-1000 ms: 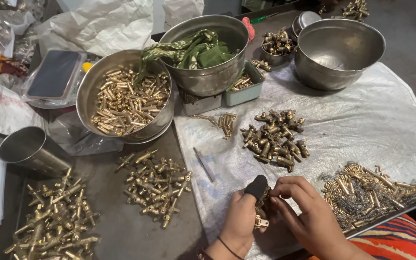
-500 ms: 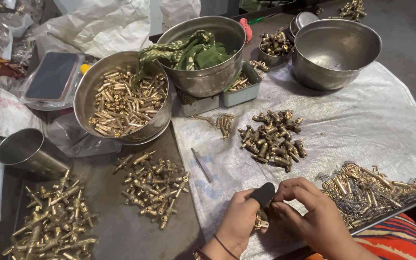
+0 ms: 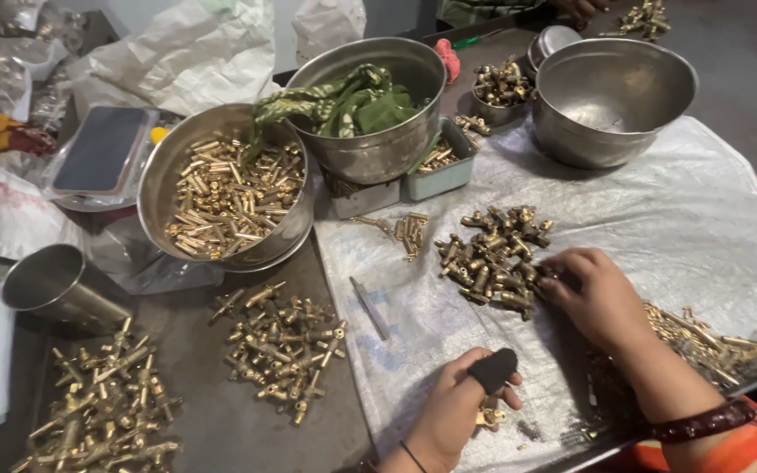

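Our left hand [image 3: 462,412] holds one small brass part [image 3: 488,418]. Our right hand [image 3: 596,293], fingers curled, picks from the middle pile [image 3: 492,254]. Many loose parts are left.

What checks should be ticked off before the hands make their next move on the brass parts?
1. Right hand on the middle pile: ok, fingers touch its right edge.
2. Left hand holding a part: ok, a small brass piece sits under its fingers.
3. Thumb guard in place: ok, the black cover is on the left thumb.
4. Piece picked from the pile: cannot tell, the right fingers hide it.
5. Metal strip out of the way: ok, it lies apart from both hands.
6. Empty bowl free of the hands: ok, it stands beyond the pile, untouched.
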